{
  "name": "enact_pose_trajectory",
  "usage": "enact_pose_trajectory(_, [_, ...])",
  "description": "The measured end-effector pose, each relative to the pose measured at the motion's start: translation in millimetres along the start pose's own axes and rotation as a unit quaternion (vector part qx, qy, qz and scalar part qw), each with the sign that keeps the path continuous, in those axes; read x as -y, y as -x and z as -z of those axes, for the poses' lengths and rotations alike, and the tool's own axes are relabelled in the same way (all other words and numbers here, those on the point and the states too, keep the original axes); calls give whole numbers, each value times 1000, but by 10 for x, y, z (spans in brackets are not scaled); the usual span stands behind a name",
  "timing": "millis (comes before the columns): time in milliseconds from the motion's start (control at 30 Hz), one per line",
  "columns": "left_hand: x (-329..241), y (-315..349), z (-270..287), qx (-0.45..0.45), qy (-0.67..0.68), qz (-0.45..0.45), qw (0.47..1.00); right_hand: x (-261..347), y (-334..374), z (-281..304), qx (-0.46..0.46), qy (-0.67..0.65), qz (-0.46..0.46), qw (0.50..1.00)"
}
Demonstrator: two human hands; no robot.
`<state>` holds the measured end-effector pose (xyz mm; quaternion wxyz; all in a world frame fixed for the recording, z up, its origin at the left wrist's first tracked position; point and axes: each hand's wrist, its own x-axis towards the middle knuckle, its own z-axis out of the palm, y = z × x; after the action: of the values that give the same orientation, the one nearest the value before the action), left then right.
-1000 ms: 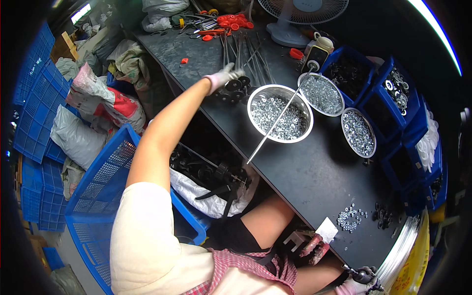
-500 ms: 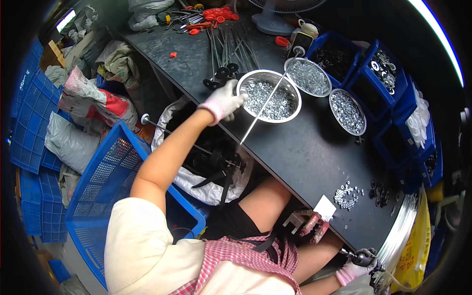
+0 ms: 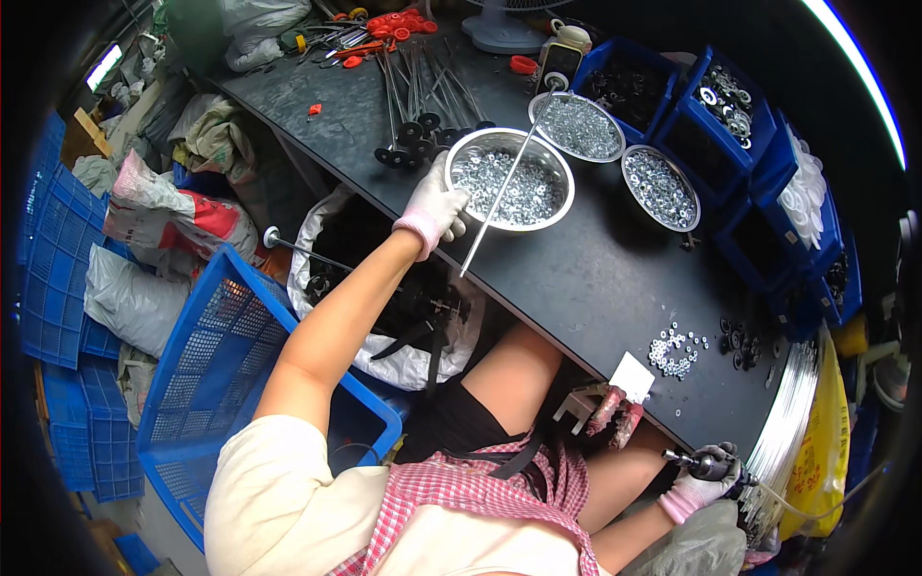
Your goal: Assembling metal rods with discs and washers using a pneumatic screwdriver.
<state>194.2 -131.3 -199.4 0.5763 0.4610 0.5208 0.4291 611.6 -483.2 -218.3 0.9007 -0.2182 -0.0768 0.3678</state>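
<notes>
Holding small metal parts [image 3: 536, 197], the bowl [image 3: 492, 141] stands beside the left hand [image 3: 437, 205].

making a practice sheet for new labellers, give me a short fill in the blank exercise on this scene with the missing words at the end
1. The left hand wears a white glove whose cuff is ____.
2. The right hand grips a mostly ____ tool.
3. The silver bowls of small metal parts on the tabletop number ____.
4. In the picture, the yellow plastic bag is to the ____ of the bundle of thin silver rods.

Missing words: pink; black; three; right.
</notes>
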Motion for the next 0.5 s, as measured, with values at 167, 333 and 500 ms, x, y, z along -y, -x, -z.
enact_pose_trajectory(167, [-63,118,66,-34,-135,-73,988,-23,-11,30,-7,-18,-10,1000])
enact_pose_trajectory(333, [-27,512,-140,108,33,42,993,-42,-11,29,27,11,-46,999])
enact_pose_trajectory(500, [-191,448,-65,155,146,105,971,-23,-44,100,-50,33,13,998])
